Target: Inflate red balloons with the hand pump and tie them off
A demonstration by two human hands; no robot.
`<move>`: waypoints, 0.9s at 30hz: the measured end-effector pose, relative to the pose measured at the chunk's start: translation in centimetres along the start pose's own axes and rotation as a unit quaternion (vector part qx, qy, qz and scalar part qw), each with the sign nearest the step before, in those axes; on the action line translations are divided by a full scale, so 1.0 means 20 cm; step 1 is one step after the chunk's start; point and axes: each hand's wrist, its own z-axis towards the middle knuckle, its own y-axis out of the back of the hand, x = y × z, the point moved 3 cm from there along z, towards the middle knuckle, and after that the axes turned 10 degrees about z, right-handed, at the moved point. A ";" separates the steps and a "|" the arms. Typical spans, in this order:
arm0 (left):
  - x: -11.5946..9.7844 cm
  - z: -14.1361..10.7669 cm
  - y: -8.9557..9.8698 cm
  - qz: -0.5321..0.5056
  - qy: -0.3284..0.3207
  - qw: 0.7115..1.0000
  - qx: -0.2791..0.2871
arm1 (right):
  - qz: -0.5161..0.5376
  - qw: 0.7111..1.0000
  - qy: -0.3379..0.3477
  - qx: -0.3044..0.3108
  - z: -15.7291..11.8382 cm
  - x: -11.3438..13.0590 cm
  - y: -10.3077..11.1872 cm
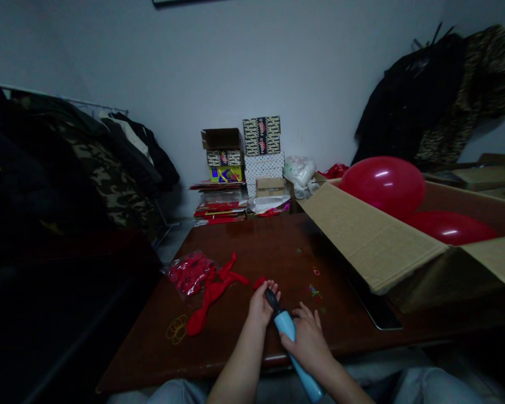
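A light blue hand balloon pump (pixel 303 377) with a black nozzle end (pixel 272 299) slants up from my lap over the table edge. My right hand (pixel 310 339) grips its blue barrel, thumb across the top and fingers along the far side. Around the black end, my left hand (pixel 261 306) is closed, with a small limp red balloon (pixel 259 282) at its thumb; how the balloon meets the nozzle is hidden by the fingers. Left of my hands, deflated red balloons (pixel 212 293) lie beside a clear bag of red balloons (pixel 191 272) and several yellow rubber bands (pixel 177 329).
On the right, an open cardboard box (pixel 374 235) holds inflated red balloons (pixel 382 185). A dark flat phone-like slab (pixel 376 308) lies under its flap. Small coloured bands (pixel 315 292) are scattered on the brown table (pixel 252 241). Stacked boxes (pixel 263 168) stand behind.
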 end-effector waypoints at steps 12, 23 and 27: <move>-0.18 -0.03 -0.23 0.132 -0.087 0.985 0.071 | 0.021 0.999 0.020 -0.037 0.12 0.10 0.05; -0.13 0.17 -0.08 0.144 -0.095 0.985 -0.014 | -0.024 0.999 -0.020 0.009 0.07 0.08 -0.03; -0.11 0.20 -0.02 0.104 -0.069 0.992 -0.017 | -0.030 0.997 -0.023 0.072 -0.08 0.05 0.00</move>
